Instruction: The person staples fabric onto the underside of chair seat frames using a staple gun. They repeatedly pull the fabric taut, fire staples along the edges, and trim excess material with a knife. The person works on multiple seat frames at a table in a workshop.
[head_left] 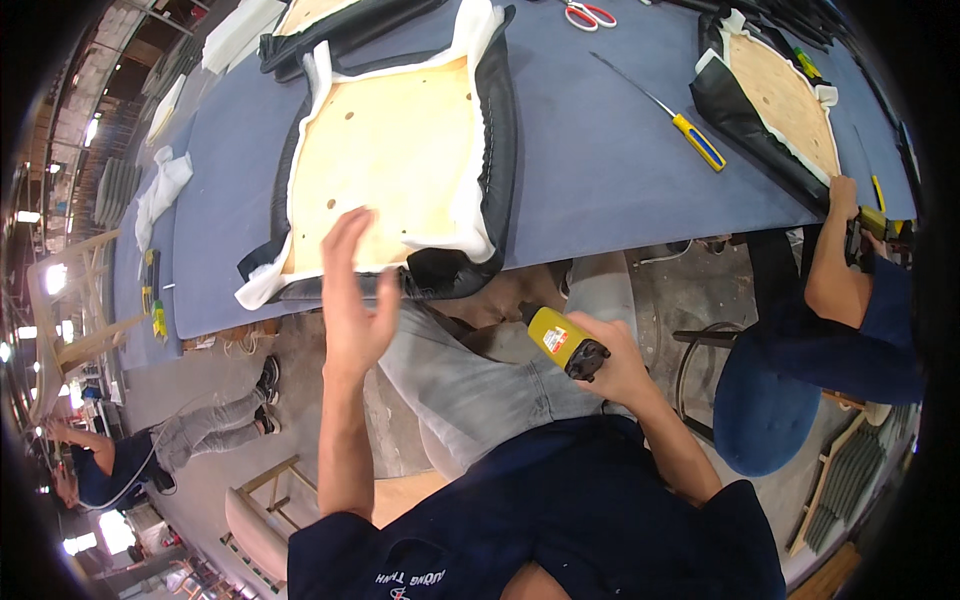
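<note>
On the blue-grey covered table in front of me lies a seat panel (385, 165), its pale wooden board facing up. White padding (465, 215) and a black leather-like cover (498, 140) wrap over the board's edges. My left hand (355, 315) is over the panel's near edge, fingers stretched and thumb apart, holding nothing; contact with the panel is unclear. In my right hand (615, 365) is a yellow-green staple gun (562, 340), held above my lap off the table edge. Its nose points up and left.
A yellow-handled screwdriver (698, 142) and red-handled scissors (590, 15) lie on the table (585, 190). At right, a co-worker's hand (842, 198) touches another panel (780, 95). A box cutter (150, 280) lies at left. A blue stool (765, 400) stands at lower right.
</note>
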